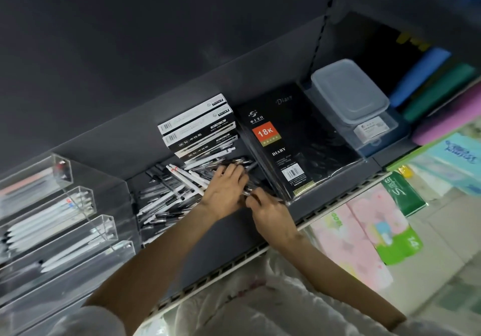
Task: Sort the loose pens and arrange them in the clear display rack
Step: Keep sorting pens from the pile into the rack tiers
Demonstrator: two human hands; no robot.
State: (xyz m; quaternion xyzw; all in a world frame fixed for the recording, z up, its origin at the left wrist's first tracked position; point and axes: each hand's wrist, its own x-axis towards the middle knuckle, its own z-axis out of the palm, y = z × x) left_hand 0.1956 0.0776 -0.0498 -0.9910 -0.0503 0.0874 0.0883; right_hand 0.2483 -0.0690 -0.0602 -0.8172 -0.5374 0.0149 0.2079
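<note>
On the dark shelf (229, 234), between the rack (59, 221) at the left and the diary (299, 143) at the right, the loose pens (166, 195) lie in a mixed heap of white and black barrels pointing every way, which is why they need sorting before they can go in. Both hands work at the heap's right edge, close together. The left hand (226, 187) lies over the pens with fingers spread and slightly bent, seemingly to rake or gather a handful; whether it grips any I cannot tell. The right hand (270, 208) has its fingers curled round what looks like a dark pen (248, 192), probably one picked out by colour.

The rack stands stepped, its clear troughs tilted so that pens rest lengthwise and show from the front. Several troughs already hold white pens laid parallel, the top one some paler, pinkish ones; the lowest trough looks unfilled. Pen boxes (200, 127) are stacked just behind the heap, and a lidded tub (348, 90) sits beyond the diary.
</note>
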